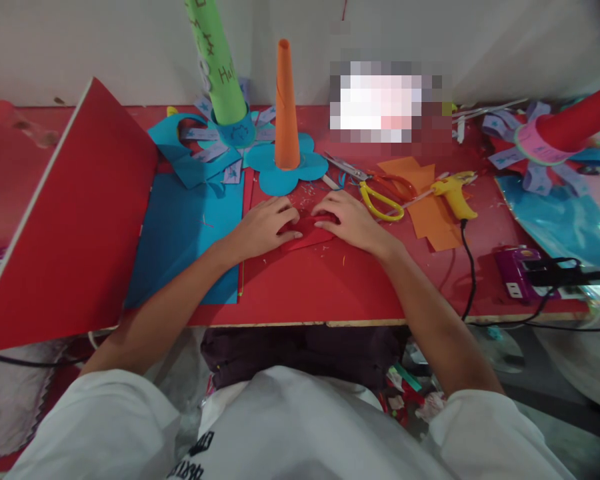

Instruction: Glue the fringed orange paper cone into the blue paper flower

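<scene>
A small piece of red paper or craft foam (310,232), folded or rolled, lies on the red tabletop between my hands. My left hand (266,228) grips its left end with thumb and fingers curled together. On the other end, the curled fingers of my right hand (351,220) press it down, partly hiding it. Just beyond my hands stands an orange cone (287,113) on a blue flower-shaped base (275,181). Yellow-handled scissors (383,202) lie by my right hand, beside orange-handled scissors (397,185).
A blue sheet (185,233) lies left, next to an upright red board (80,213). A green lettered tube (217,67) stands behind. Rightward are orange paper (430,217), a yellow glue gun (455,193) with a black cord, a purple box (520,270) and a red tube (585,123).
</scene>
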A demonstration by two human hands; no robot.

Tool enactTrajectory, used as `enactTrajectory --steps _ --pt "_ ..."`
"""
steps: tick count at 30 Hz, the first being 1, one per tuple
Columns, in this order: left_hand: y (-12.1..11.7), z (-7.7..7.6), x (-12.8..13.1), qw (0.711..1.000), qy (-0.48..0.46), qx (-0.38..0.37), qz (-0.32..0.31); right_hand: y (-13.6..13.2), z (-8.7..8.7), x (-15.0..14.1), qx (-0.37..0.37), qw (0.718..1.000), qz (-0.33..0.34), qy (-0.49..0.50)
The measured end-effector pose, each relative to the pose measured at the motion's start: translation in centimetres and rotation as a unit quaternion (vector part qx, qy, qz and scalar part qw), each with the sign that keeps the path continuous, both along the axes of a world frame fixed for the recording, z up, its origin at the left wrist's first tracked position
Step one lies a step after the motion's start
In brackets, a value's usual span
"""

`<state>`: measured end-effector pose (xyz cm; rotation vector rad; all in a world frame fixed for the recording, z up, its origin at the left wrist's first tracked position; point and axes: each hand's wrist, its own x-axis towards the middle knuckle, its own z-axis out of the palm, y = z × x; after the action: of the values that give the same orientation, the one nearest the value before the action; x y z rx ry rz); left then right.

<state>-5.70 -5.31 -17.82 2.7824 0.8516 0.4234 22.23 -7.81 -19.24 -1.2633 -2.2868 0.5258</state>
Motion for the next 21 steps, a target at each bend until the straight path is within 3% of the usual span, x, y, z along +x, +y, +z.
enactTrajectory --steps 6,14,21 --pt "-0.4 0.5 0.1 0.995 0.016 -0.066 0.072 0.0 -0.2 0.1 0.001 1.0 -0.004 -0.009" --pt "-0.4 0.9 0.2 0.994 0.0 -0.099 0.05 -0.2 -0.3 -0.2 0.01 1.0 -0.003 0.004" --pt "-0.3 -0.3 0.6 0.996 -0.03 -0.076 0.023 -0.4 0.1 -0.1 0.017 1.0 0.001 0.023"
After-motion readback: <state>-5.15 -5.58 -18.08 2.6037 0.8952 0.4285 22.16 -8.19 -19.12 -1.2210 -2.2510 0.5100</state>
